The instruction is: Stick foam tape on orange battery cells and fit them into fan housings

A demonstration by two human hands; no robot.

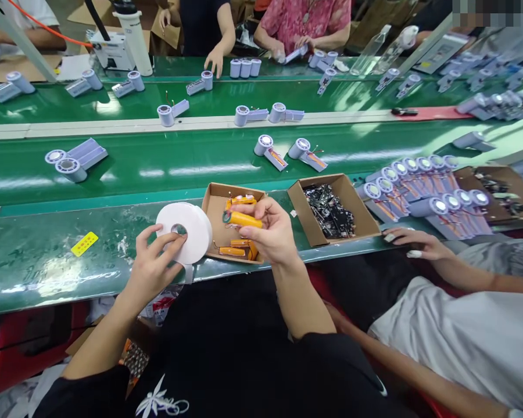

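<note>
In my right hand [274, 229] is an orange cylindrical battery [244, 219], pinched between thumb and fingers with one end pointing left. My left hand [154, 255] grips a roll of white tape [196, 229], with a fingertip at its centre hole. A short strip of tape hangs from the roll over the bench edge. Just right of the roll, below the battery, an open cardboard box [213, 200] contains several more orange batteries [232, 251].
Another cardboard box [366, 223] holds small black parts. A yellow label [85, 244] lies on the green bench [39, 255]. Pale-purple fan housings [72, 168] sit along the conveyor [178, 157] and are grouped at right. A co-worker's hand [422, 244] rests at the right bench edge; others work opposite.
</note>
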